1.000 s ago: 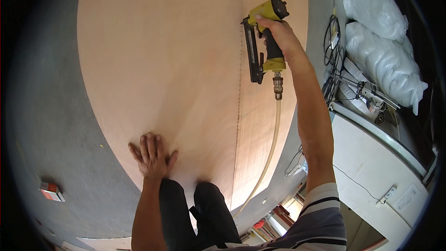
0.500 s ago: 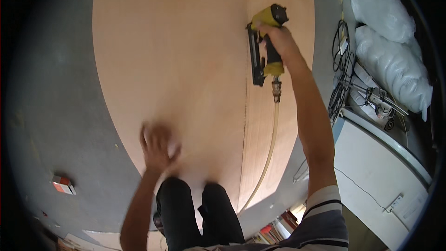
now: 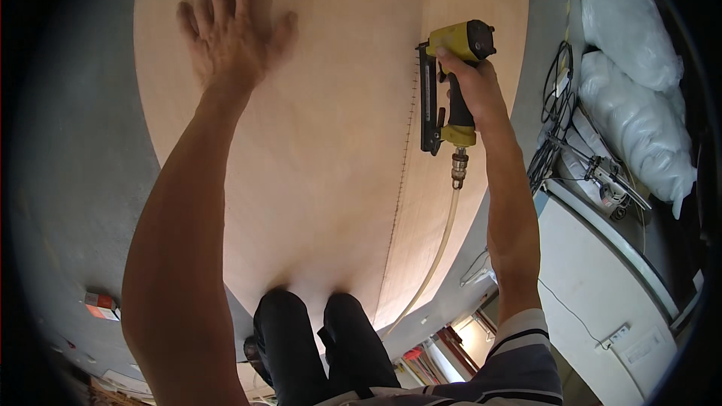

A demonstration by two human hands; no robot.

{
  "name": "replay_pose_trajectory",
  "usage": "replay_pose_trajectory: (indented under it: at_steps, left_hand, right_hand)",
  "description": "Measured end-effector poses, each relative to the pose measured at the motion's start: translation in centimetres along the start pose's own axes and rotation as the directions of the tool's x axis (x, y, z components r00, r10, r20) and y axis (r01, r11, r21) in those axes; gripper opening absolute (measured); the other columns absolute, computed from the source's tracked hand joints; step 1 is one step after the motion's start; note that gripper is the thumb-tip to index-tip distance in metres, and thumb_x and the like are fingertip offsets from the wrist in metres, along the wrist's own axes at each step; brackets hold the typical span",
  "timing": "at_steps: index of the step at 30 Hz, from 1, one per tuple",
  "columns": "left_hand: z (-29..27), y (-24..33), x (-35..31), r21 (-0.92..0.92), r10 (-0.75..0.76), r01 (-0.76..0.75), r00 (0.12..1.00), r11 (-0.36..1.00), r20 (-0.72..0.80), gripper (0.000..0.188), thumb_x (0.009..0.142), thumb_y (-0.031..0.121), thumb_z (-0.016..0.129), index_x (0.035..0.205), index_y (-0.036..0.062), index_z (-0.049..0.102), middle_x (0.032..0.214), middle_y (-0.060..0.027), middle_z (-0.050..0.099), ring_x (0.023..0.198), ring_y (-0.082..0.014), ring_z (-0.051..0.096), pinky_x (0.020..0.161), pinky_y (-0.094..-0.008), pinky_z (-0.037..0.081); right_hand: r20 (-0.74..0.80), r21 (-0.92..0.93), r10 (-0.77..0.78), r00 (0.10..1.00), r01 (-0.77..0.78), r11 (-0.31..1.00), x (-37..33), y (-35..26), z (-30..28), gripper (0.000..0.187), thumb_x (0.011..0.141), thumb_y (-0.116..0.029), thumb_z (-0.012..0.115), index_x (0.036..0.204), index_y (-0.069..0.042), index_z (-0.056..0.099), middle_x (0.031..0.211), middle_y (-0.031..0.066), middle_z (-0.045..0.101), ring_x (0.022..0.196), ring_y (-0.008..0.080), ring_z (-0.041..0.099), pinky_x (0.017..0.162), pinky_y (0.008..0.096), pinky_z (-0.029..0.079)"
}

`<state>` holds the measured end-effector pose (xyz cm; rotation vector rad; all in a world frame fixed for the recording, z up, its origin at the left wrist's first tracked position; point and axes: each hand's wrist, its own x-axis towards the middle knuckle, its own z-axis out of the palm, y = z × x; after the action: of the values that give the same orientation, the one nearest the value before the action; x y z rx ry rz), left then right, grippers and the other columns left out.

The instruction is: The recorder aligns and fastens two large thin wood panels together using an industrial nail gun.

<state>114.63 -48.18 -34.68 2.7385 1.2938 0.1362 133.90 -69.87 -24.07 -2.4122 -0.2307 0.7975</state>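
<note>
My right hand [image 3: 475, 89] is wrapped round the black grip of a yellow and black pneumatic stapler [image 3: 450, 94]. Its nose is at a seam between two pale wooden sheets, where a row of staples [image 3: 406, 143] runs down toward me. A clear air hose [image 3: 447, 233] leads from the stapler's metal coupling back past my knees. Farther off on the left, my left hand [image 3: 232, 37] has its fingers spread over the wide plywood sheet [image 3: 316, 150], slightly blurred; whether it presses on the wood I cannot tell. My knees are on the sheet's near part.
A small orange and white box [image 3: 101, 305] lies on the grey floor [image 3: 68, 203] at left. To the right are stuffed translucent plastic bags [image 3: 635, 113], coiled black cables [image 3: 555, 98], a metal tool [image 3: 613, 180] and a white panel [image 3: 594, 293] with a power strip [image 3: 617, 337].
My left hand has reached from near my knees to the far left of the sheet. The stapler in my right hand appears slightly farther right and lower in view.
</note>
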Motion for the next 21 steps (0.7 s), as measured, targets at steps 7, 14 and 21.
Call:
replay_pose_trajectory:
  at_steps: [7, 14, 21]
  left_hand:
    - [0.4, -1.0, -0.4, -0.049, 0.018, -0.019, 1.000, 0.999, -0.026, 0.083, 0.083, 0.064, 0.052, 0.145, 0.0133, 0.033, 0.151, -0.0073, 0.028, 0.142, -0.0265, 0.018, 0.118, -0.0470, 0.009]
    - [0.5, -1.1, -0.8, -0.073, 0.027, -0.029, 0.999, 0.997, -0.026, 0.082, 0.083, 0.065, 0.052, 0.145, 0.0156, 0.032, 0.151, -0.0094, 0.028, 0.142, -0.0281, 0.018, 0.118, -0.0474, 0.008]
    - [1.0, -1.0, -0.7, -0.076, 0.045, -0.047, 0.998, 0.996, -0.038, 0.083, 0.084, 0.069, 0.047, 0.146, 0.0173, 0.031, 0.151, -0.0110, 0.028, 0.142, -0.0287, 0.019, 0.118, -0.0491, 0.008]
  right_hand:
    - [0.056, 0.053, 0.065, 0.996, -0.068, 0.996, 0.7, -0.8, -0.2, 0.045, 0.077, -0.045, 0.074, 0.095, -0.005, 0.065, 0.073, 0.0029, 0.057, 0.052, 0.0090, 0.051, 0.047, 0.0237, 0.043]
    - [0.079, 0.034, 0.081, 0.994, -0.084, 0.996, 1.5, -1.2, -0.6, 0.044, 0.079, -0.044, 0.073, 0.096, -0.005, 0.064, 0.073, 0.0046, 0.061, 0.051, 0.0081, 0.050, 0.047, 0.0222, 0.043]
    - [0.107, 0.024, 0.094, 0.990, -0.097, 0.995, 2.5, -1.9, -0.8, 0.042, 0.080, -0.043, 0.072, 0.096, -0.005, 0.064, 0.074, 0.0044, 0.061, 0.052, 0.0075, 0.050, 0.047, 0.0220, 0.043]
